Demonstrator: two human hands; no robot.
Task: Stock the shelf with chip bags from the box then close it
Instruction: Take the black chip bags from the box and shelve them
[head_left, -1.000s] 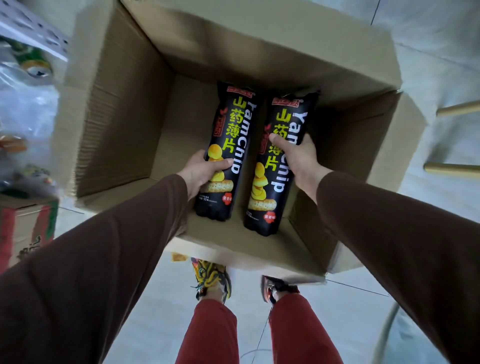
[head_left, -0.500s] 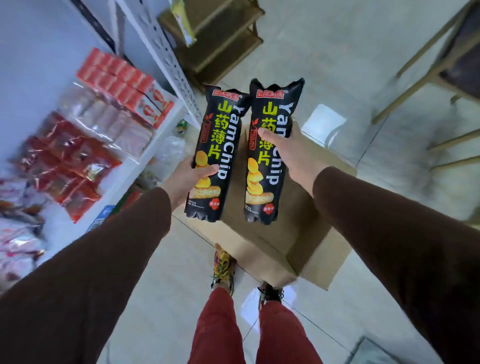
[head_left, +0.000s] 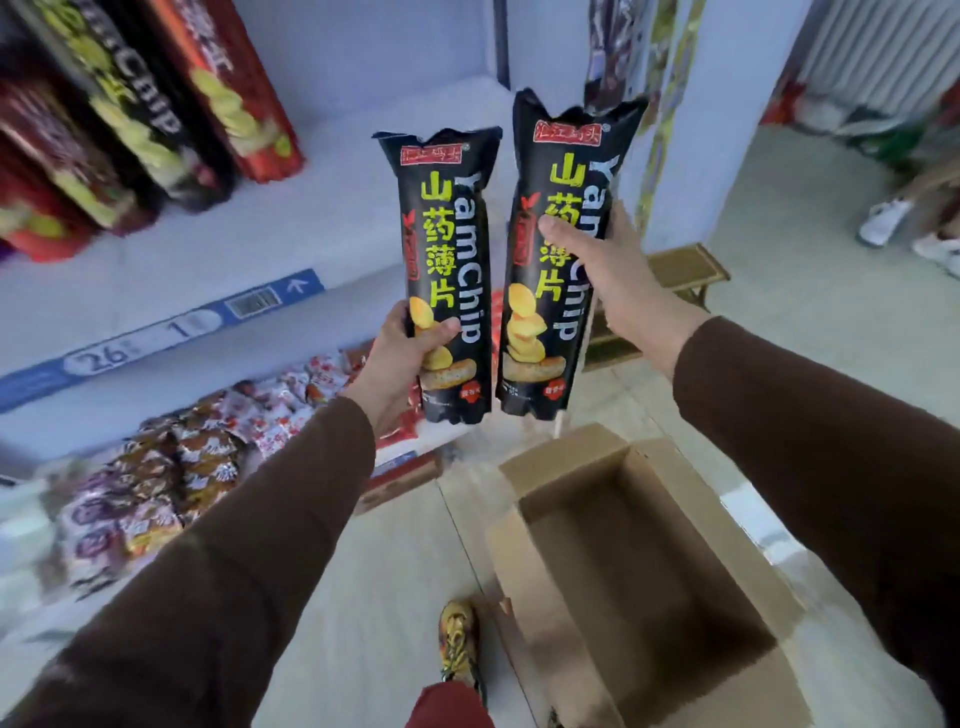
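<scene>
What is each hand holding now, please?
Left hand: closed, grips the left bag near its bottom.
Right hand: closed, grips the right bag at its middle.

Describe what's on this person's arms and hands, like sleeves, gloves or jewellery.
Both arms wear long dark brown sleeves that end at the wrists. The left hand and right hand are bare: no gloves, and no rings or watch show on the visible fingers or wrists.
</scene>
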